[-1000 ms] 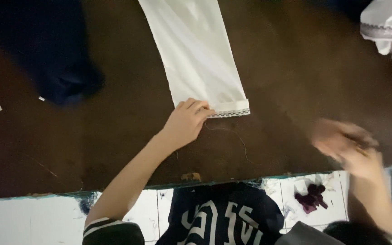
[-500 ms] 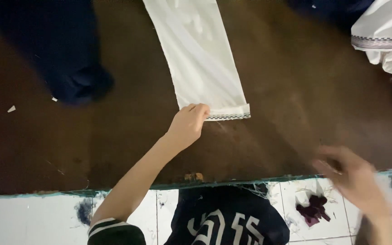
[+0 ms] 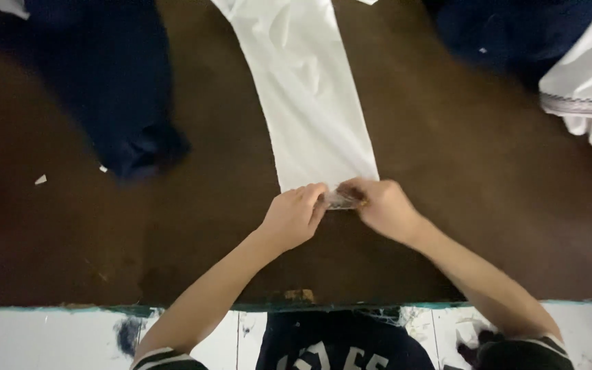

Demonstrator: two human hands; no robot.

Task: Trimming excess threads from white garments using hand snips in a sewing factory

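A long white strip of cloth (image 3: pixel 310 96) lies flat on the dark brown table (image 3: pixel 460 178), running from the far edge toward me. Its near end has a trimmed hem (image 3: pixel 340 199). My left hand (image 3: pixel 294 218) rests on the left part of that hem, fingers bent onto the cloth. My right hand (image 3: pixel 381 205) pinches the hem from the right side. The two hands almost touch over the hem, and they hide most of it.
A dark blue garment (image 3: pixel 114 89) lies at the left of the table. More dark blue cloth (image 3: pixel 515 34) and a white garment with a patterned band (image 3: pixel 587 96) lie at the far right. Small white scraps (image 3: pixel 40 179) dot the left. The table's front edge (image 3: pixel 296 305) borders a white tiled floor.
My right hand has come in from the lower right, off the table's edge, to the hem beside my left hand. The left hand stays on the hem.
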